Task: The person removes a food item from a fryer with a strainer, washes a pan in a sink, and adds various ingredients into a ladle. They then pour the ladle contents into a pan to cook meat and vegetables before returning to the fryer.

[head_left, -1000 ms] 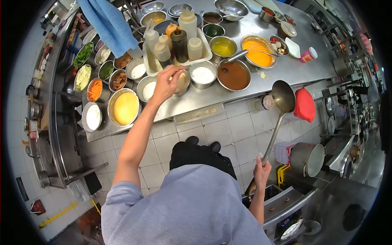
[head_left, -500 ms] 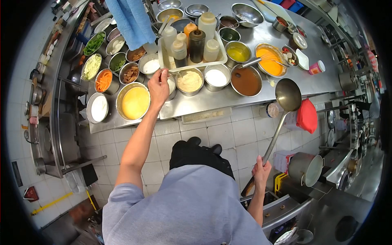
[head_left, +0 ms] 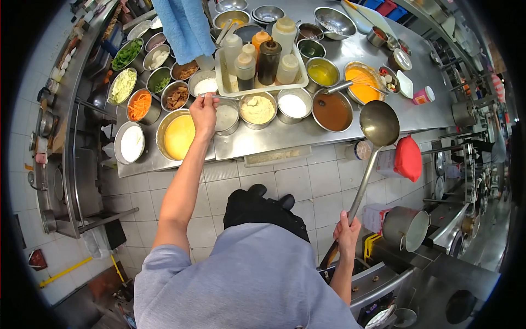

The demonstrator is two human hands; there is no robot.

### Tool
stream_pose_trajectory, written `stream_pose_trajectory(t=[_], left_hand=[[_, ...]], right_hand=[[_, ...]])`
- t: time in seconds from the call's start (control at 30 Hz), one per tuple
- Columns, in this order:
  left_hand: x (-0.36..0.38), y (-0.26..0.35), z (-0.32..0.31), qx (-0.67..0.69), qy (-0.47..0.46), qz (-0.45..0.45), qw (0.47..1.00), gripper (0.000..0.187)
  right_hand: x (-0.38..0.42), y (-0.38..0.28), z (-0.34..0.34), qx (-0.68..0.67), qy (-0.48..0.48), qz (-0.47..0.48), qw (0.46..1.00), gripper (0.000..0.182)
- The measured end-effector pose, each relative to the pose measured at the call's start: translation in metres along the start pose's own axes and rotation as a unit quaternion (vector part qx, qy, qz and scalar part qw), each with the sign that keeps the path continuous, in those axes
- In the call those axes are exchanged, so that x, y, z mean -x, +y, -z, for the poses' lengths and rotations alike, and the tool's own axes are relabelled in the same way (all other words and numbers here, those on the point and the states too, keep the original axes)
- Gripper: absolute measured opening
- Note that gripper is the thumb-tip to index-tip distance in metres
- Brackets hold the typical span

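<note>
My left hand (head_left: 203, 117) is pinched closed above the front row of bowls, at a thin metal utensil (head_left: 223, 97) whose far end I cannot make out. Under and beside it are a bowl of yellow liquid (head_left: 178, 137), a bowl of whitish contents (head_left: 226, 117) and a bowl of white powder (head_left: 205, 85). My right hand (head_left: 347, 236) is wrapped round the long handle of a large metal ladle (head_left: 379, 124). The ladle's bowl is raised near the table's front edge, close to a pan of brown sauce (head_left: 332, 111).
A white tray of squeeze bottles (head_left: 263, 91) stands on the steel table (head_left: 246, 142), with a blue towel (head_left: 183, 27) hanging near it. Shredded carrot (head_left: 139, 105) and other ingredients fill bowls at left. A whisk (head_left: 342, 86) rests across orange sauce. A large pot (head_left: 405, 227) stands at right.
My left hand has shifted slightly left and down, uncovering more of the whitish bowl and a thin metal utensil at the fingertips. The ladle has moved a little left.
</note>
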State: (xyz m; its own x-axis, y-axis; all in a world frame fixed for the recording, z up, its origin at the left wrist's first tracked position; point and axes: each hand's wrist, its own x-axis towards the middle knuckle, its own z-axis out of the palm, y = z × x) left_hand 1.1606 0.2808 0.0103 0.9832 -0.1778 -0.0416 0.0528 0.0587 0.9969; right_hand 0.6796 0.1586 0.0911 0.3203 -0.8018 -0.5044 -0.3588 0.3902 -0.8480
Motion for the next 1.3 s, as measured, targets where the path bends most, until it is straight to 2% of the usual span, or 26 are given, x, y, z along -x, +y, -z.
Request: stream_pose_trajectory(t=[0.17,0.23,0.3,0.4,0.53,0.63,0.67,0.77,0.87,0.93,1.0,1.1,1.2,1.3], left_hand=[[-0.010,0.001,0.006,0.052,0.007,0.035,0.998,0.023],[-0.009,0.011,0.005,0.063,0.000,0.027,0.998,0.023],[-0.007,0.026,0.003,0.083,-0.017,0.012,0.996,0.023],[0.008,0.060,-0.006,0.089,-0.043,-0.020,0.995,0.023],[0.054,0.104,-0.019,-0.036,-0.092,-0.150,0.984,0.021],[0.080,0.116,-0.012,-0.171,-0.141,-0.319,0.921,0.013],[0.081,0.114,-0.005,-0.189,-0.136,-0.347,0.909,0.012],[0.071,0.107,0.023,-0.205,-0.037,-0.318,0.925,0.013],[0.053,0.062,0.043,-0.224,-0.052,-0.214,0.949,0.015],[0.043,0.017,0.050,-0.268,-0.093,-0.267,0.921,0.017],[0.048,0.010,0.048,-0.243,-0.101,-0.250,0.932,0.019],[0.050,0.020,0.054,-0.251,-0.059,-0.129,0.957,0.023],[0.038,0.009,0.069,-0.199,-0.034,-0.040,0.979,0.026],[0.024,-0.008,0.086,-0.125,0.003,-0.032,0.992,0.025]], right_hand=[[0.012,-0.016,-0.003,-0.016,-0.077,0.005,0.997,0.018],[0.020,-0.034,-0.011,-0.014,-0.125,0.013,0.992,0.024],[0.025,-0.051,-0.024,-0.014,-0.176,0.015,0.984,0.040],[0.027,-0.077,-0.049,-0.042,-0.255,-0.050,0.965,0.048],[0.017,-0.095,-0.086,-0.088,-0.342,-0.129,0.927,0.047],[0.012,-0.096,-0.101,-0.111,-0.374,-0.146,0.909,0.046],[0.012,-0.096,-0.106,-0.110,-0.381,-0.147,0.906,0.046],[0.016,-0.094,-0.108,-0.061,-0.350,-0.133,0.925,0.046],[0.012,-0.087,-0.102,-0.052,-0.346,-0.137,0.927,0.044],[0.009,-0.082,-0.103,-0.057,-0.349,-0.134,0.926,0.044],[0.008,-0.082,-0.105,-0.056,-0.346,-0.130,0.927,0.044],[0.011,-0.084,-0.108,-0.053,-0.341,-0.126,0.930,0.044],[0.013,-0.085,-0.110,-0.071,-0.346,-0.130,0.926,0.044],[0.016,-0.086,-0.115,-0.074,-0.347,-0.124,0.927,0.044]])
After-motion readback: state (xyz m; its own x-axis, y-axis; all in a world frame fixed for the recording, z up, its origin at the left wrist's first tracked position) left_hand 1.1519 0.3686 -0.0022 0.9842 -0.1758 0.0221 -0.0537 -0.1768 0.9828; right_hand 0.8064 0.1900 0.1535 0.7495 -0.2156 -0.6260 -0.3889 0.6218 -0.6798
